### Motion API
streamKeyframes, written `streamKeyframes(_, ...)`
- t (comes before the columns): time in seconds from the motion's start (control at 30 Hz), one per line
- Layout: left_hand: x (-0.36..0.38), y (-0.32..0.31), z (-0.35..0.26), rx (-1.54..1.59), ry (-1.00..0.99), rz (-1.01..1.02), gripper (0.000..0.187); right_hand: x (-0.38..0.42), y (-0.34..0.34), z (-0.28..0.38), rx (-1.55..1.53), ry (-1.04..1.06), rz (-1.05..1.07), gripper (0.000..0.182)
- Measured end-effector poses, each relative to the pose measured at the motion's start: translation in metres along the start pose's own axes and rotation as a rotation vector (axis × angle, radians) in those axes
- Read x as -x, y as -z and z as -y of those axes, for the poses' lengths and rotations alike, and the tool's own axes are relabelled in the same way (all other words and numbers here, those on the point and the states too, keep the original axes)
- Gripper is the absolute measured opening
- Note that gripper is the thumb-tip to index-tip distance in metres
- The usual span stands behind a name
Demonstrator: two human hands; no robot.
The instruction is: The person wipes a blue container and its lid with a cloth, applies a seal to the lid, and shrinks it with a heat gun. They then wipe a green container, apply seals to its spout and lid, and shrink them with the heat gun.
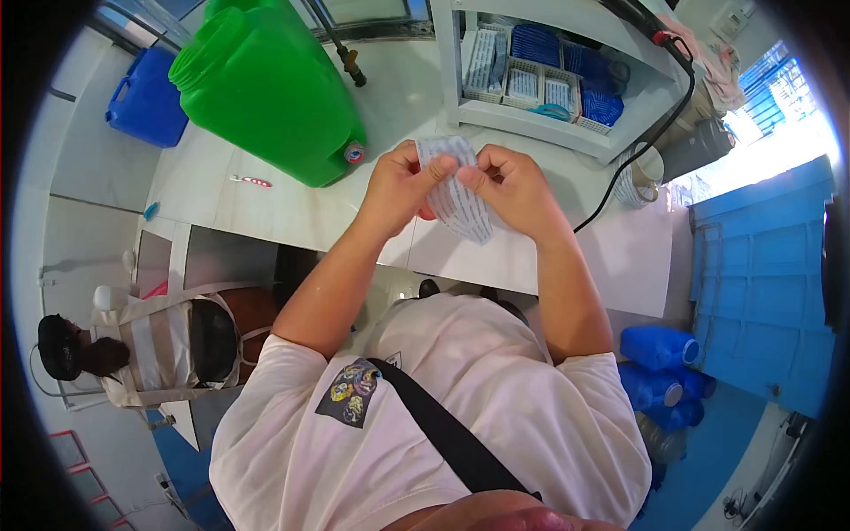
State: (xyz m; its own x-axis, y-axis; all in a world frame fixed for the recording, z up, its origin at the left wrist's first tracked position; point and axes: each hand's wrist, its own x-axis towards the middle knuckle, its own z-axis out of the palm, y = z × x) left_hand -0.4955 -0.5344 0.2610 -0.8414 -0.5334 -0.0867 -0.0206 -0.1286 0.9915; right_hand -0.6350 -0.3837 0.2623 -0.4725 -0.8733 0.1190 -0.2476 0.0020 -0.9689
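Observation:
A white strip printed with rows of small dark text (462, 208), perhaps a label sheet, is held up over the white counter. My left hand (398, 186) is closed on its left edge, with the thumb lying across the front. On the other side my right hand (518, 190) pinches the strip near its upper right edge, thumb close to the left thumb. Something small and red (427, 211) shows beneath my left hand; its kind is mostly hidden. The strip hangs down between the hands and curves slightly.
A large green jerrycan (266, 97) stands left on the counter (372, 234), near a red-and-white toothbrush-like item (252, 180). Behind is a white shelf (531, 133) with baskets of packs. A black hose (651, 142) hangs right, by a cup (639, 173). Blue jugs (657, 347) sit lower right.

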Motion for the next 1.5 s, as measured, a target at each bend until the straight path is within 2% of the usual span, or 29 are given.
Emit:
streamKeyframes(0.07,-0.001,0.013,0.013,-0.019,0.014,-0.007,0.040,0.000,0.004,-0.007,-0.275,-0.155,-0.096,0.032)
streamKeyframes(0.1,-0.001,0.026,0.021,-0.051,0.052,0.089,0.046,0.001,0.011,-0.008,-0.270,-0.154,-0.100,0.032)
streamKeyframes(0.13,-0.004,0.031,0.019,-0.085,0.085,0.187,0.052,0.001,0.019,-0.008,-0.325,-0.230,-0.218,0.031)
streamKeyframes(0.17,-0.003,0.030,0.019,-0.087,0.081,0.193,0.052,0.000,0.024,-0.007,-0.382,-0.307,-0.336,0.030)
streamKeyframes(0.2,0.001,0.028,0.019,-0.035,0.133,0.174,0.052,-0.004,0.024,-0.007,-0.382,-0.304,-0.343,0.030)
streamKeyframes(0.27,0.007,0.017,0.007,0.019,0.196,0.152,0.052,-0.011,0.016,-0.001,0.052,-0.208,-0.352,0.033)
streamKeyframes(0.3,0.006,0.008,-0.006,0.131,0.316,0.090,0.051,-0.010,0.007,0.006,0.053,-0.214,-0.348,0.033)
streamKeyframes(0.33,0.005,0.004,-0.014,0.243,0.430,0.026,0.051,-0.011,-0.006,0.019,0.189,-0.157,-0.228,0.031)
streamKeyframes(0.37,0.003,0.006,-0.012,0.246,0.428,0.022,0.051,-0.010,-0.017,0.027,0.325,-0.096,-0.106,0.030)
streamKeyframes(0.47,-0.001,0.012,-0.004,0.229,0.361,0.045,0.048,0.001,-0.038,0.036,0.332,-0.153,0.029,0.033)
streamKeyframes(0.53,0.005,0.011,0.001,0.240,0.034,-0.115,0.051,0.014,-0.044,0.031,0.339,-0.192,0.073,0.031)
streamKeyframes(0.6,0.016,0.010,-0.006,0.265,-0.068,-0.135,0.054,0.024,-0.054,-0.005,-0.054,-0.145,0.015,0.035)
streamKeyframes(0.63,0.020,0.010,-0.008,0.291,-0.164,-0.147,0.057,0.024,-0.060,-0.019,-0.056,-0.143,0.021,0.035)
streamKeyframes(0.67,0.023,0.014,-0.008,0.291,-0.165,-0.151,0.057,0.024,-0.065,-0.032,-0.387,-0.211,-0.038,0.034)
streamKeyframes(0.7,0.026,0.020,-0.008,0.322,-0.150,-0.030,0.059,0.025,-0.069,-0.042,-0.718,-0.278,-0.100,0.034)
streamKeyframes(0.73,0.029,0.024,-0.008,0.353,-0.136,0.092,0.061,0.023,-0.068,-0.051,-0.717,-0.279,-0.098,0.034)
streamKeyframes(0.83,0.041,0.023,-0.017,0.468,-0.017,0.180,0.062,0.002,-0.045,-0.076,-0.696,-0.384,-0.207,0.034)
streamKeyframes(0.9,0.045,0.025,-0.020,0.498,0.004,0.218,0.062,-0.014,-0.028,-0.087,-0.459,-0.394,-0.215,0.034)
streamKeyframes(0.93,0.045,0.026,-0.021,0.529,0.025,0.255,0.063,-0.020,-0.025,-0.080,-0.462,-0.391,-0.218,0.034)
streamKeyframes(1.0,0.044,0.029,-0.025,0.590,0.049,0.293,0.064,-0.028,-0.018,-0.046,-0.654,-0.194,-0.163,0.037)
streamKeyframes(1.03,0.042,0.029,-0.026,0.655,0.070,0.328,0.065,-0.029,-0.013,-0.027,-0.655,-0.193,-0.165,0.037)
streamKeyframes(1.1,0.039,0.027,-0.023,0.719,0.081,0.364,0.065,-0.031,-0.003,0.003,-0.819,-0.179,0.102,0.039)
streamKeyframes(1.13,0.038,0.026,-0.022,0.783,0.091,0.398,0.066,-0.036,-0.001,0.001,-0.821,-0.179,0.100,0.039)
streamKeyframes(1.2,0.039,0.023,-0.021,0.867,0.106,0.415,0.065,-0.055,0.004,-0.003,-0.538,-0.220,0.273,0.051)
streamKeyframes(1.23,0.039,0.022,-0.020,0.954,0.122,0.431,0.064,-0.059,0.007,-0.001,-0.540,-0.219,0.272,0.051)
streamKeyframes(1.3,0.038,0.023,-0.018,0.933,0.075,0.478,0.063,-0.063,0.015,0.005,-0.350,-0.421,0.335,0.058)
streamKeyframes(1.43,0.042,0.020,-0.019,1.032,-0.013,0.469,0.060,-0.065,0.014,0.004,-0.452,-0.469,0.304,0.068)
streamKeyframes(1.47,0.043,0.022,-0.019,1.033,-0.015,0.461,0.060,-0.056,0.011,0.011,-0.419,-0.279,0.184,0.069)
streamKeyframes(1.5,0.043,0.025,-0.018,1.184,-0.014,0.430,0.058,-0.047,0.009,0.018,-0.384,-0.087,0.067,0.071)
